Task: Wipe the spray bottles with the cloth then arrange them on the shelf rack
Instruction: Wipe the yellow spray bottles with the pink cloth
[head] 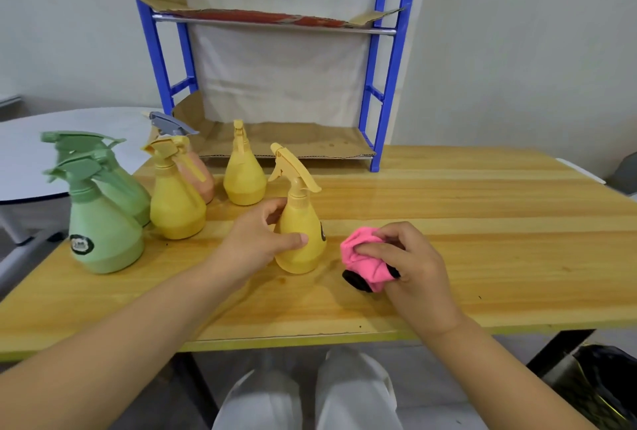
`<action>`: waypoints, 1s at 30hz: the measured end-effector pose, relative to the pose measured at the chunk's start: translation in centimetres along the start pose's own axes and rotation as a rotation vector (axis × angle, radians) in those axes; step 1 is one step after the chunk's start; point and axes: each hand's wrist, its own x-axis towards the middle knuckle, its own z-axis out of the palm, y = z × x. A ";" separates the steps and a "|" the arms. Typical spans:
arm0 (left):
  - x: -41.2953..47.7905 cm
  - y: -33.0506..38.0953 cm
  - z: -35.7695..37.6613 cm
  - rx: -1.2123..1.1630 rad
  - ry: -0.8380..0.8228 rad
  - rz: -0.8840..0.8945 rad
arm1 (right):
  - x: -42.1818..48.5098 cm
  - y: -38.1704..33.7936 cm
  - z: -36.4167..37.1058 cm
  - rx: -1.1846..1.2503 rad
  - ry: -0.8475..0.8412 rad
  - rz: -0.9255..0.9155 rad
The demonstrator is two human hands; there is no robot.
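Note:
A yellow spray bottle (pixel 303 233) stands upright on the wooden table (pixel 482 240), and my left hand (pixel 256 240) grips its body from the left. My right hand (pixel 410 264) holds a bunched pink cloth (pixel 362 257) with black patches, resting on the table just right of that bottle. Further left stand two more yellow bottles (pixel 175 205) (pixel 244 178), a pink bottle with a grey trigger (pixel 201 174) and two green bottles (pixel 101 226) (pixel 127 188). The blue shelf rack (pixel 386 92) stands at the back of the table, its shelves lined with cardboard (pixel 293 140).
A round white table (pixel 31 161) sits to the left, beyond the wooden table's edge. A beige cloth hangs behind the rack. My knees show under the front edge, and a dark bag (pixel 599 391) lies on the floor at the lower right.

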 end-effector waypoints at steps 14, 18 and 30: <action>-1.9 -1.6 -2.4 -0.146 0.091 -0.092 | 1.8 -3.7 1.9 0.021 0.067 -0.015; -2.0 -1.2 -2.6 -0.151 -0.082 0.007 | 3.1 -4.9 3.0 0.052 0.085 -0.064; -0.9 -2.1 -2.6 -0.140 -0.084 0.017 | -0.4 -3.0 4.6 -0.174 -0.276 -0.200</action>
